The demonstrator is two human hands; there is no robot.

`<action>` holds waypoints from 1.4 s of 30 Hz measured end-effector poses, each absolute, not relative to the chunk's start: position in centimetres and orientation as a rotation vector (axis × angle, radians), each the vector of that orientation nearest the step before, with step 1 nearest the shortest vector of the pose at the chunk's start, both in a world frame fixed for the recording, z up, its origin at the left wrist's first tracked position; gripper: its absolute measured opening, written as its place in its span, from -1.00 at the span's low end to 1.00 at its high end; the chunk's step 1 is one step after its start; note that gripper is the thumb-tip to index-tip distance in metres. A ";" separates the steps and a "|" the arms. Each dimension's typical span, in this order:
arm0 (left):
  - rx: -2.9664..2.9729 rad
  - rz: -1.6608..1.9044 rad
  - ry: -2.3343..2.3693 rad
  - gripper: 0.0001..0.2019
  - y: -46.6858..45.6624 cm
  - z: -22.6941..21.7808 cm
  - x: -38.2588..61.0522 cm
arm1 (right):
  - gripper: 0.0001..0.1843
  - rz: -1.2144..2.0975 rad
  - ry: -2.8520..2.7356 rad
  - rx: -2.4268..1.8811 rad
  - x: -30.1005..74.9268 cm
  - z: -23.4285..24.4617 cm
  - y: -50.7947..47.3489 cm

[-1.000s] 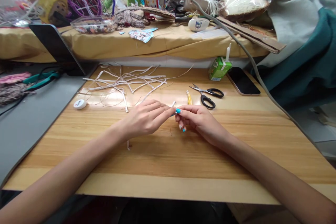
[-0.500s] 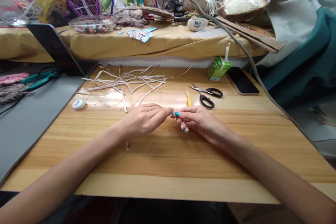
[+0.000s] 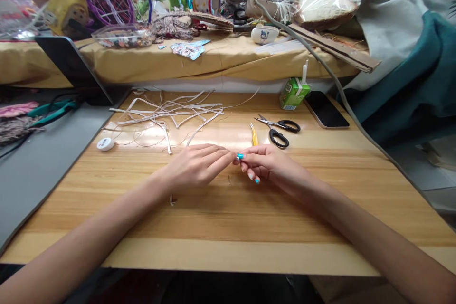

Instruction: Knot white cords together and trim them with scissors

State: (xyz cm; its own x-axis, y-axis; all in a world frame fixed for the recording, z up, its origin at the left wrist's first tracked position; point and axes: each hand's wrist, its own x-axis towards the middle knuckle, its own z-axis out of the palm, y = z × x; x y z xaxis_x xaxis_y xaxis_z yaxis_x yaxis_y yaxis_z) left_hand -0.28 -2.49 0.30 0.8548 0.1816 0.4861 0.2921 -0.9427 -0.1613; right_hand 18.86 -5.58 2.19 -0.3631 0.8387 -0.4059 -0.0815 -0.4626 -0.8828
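Note:
Over the middle of the table my left hand is palm down, fingers drawn together, its fingertips meeting those of my right hand. My right hand pinches thumb against index finger there, with blue polish on its nails. Whatever lies between the fingertips is too small and covered to name. White flat strips lie tangled beyond my left hand, and one runs down towards its knuckles. Just beyond my right hand are a yellow-handled pointed tool, partly hidden by it, and black-handled scissors, their blades apart.
A white round cap sits at the left. To the back right stand a green drink carton with a straw and a dark phone. A grey cable crosses the right side. The yellow-covered ledge behind holds crowded craft items.
My hands stay together at nearly the same spot, with small shifts of the fingertips. The view has moved slightly; the tools and strips lie as before.

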 end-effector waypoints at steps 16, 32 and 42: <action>-2.818 -1.172 -0.732 -0.94 -3.2 0.7 1.2 | -0.79 1.052 -1.795 -1.337 18.4 3.2 -6.7; -3.162 -2.042 -2.088 -0.84 -4.1 2.0 2.2 | -0.75 0.949 -1.942 -1.230 17.8 2.2 -6.7; -3.434 -1.680 -1.874 -0.83 -3.0 2.1 1.5 | -0.65 1.048 -1.971 -1.296 18.4 2.5 -6.4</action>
State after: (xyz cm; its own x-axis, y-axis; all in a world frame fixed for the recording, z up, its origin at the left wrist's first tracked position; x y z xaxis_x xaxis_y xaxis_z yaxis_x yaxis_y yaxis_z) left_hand 1.51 -3.00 2.10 0.4969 0.8655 0.0630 0.1566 -0.1608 0.9745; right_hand 18.41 -6.41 2.55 -0.3816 0.9239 0.0292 0.4925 0.2299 -0.8394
